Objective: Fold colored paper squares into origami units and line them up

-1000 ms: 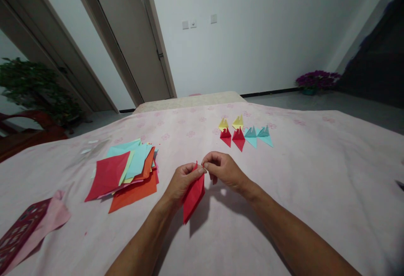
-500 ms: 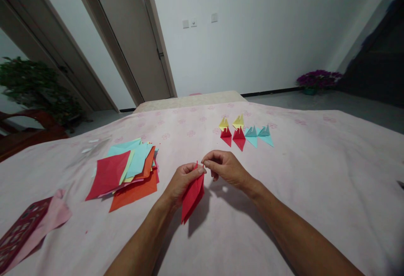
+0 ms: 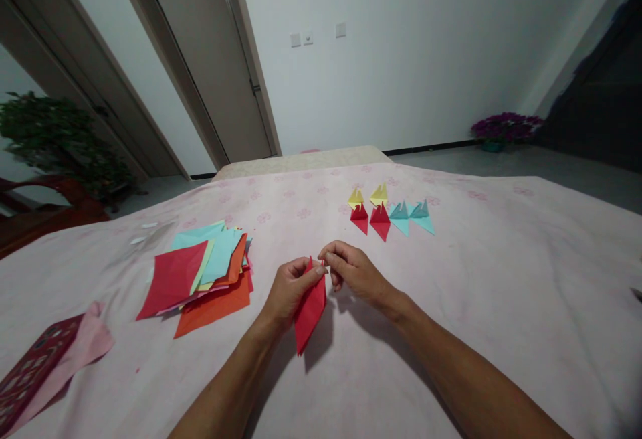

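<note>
The near tip of the red paper (image 3: 311, 313) has swung slightly right. Nearer than the folded pieces (image 3: 380, 221), left hand (image 3: 287, 292) clamps its far part; right hand (image 3: 357, 274) pinches a thin point. Best done bracing firmly, creasing gently.

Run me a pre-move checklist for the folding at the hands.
1. Left hand holding the folded red paper: ok.
2. Right hand at the paper's upper tips: ok.
3. Right fingertips firmly pinching a tip: cannot tell.
4. Creases sharp and aligned: cannot tell.
5. Six small folded pieces apart from both hands: ok.
6. Loose sheet stack squared up: not ok, sheets lie askew.
</note>
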A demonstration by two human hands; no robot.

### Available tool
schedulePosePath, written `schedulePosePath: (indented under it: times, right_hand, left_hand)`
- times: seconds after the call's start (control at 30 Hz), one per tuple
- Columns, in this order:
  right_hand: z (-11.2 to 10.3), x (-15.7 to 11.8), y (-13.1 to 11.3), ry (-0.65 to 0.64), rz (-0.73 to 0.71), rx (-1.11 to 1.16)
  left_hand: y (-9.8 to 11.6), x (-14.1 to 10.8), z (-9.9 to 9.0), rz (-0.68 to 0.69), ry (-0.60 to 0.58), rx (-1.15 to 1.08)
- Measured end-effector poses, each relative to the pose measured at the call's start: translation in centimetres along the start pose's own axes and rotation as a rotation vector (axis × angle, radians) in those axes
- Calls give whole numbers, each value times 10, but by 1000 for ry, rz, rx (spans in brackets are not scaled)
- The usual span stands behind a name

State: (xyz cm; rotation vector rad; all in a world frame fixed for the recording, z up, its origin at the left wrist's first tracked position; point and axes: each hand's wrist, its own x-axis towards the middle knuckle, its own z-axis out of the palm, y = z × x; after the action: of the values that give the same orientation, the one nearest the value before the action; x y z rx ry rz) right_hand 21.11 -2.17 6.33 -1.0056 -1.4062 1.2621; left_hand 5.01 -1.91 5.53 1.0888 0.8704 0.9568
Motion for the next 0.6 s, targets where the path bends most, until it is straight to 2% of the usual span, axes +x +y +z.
schedulePosePath:
  times: [0.1, 0.23, 0.5, 0.6]
  right_hand:
    - [-1, 2, 3, 1, 50, 61]
    - [-1, 1, 4, 23, 36, 31]
    - [1, 0, 3, 96, 33, -103]
    - [2, 0, 3, 139, -33, -158]
  left_hand:
    - [-2, 2, 0, 80, 78, 83]
    - [-7, 4, -2, 180, 166, 241]
    - [-11, 1, -1, 321, 218, 525]
    - [-10, 0, 0, 363, 222, 579]
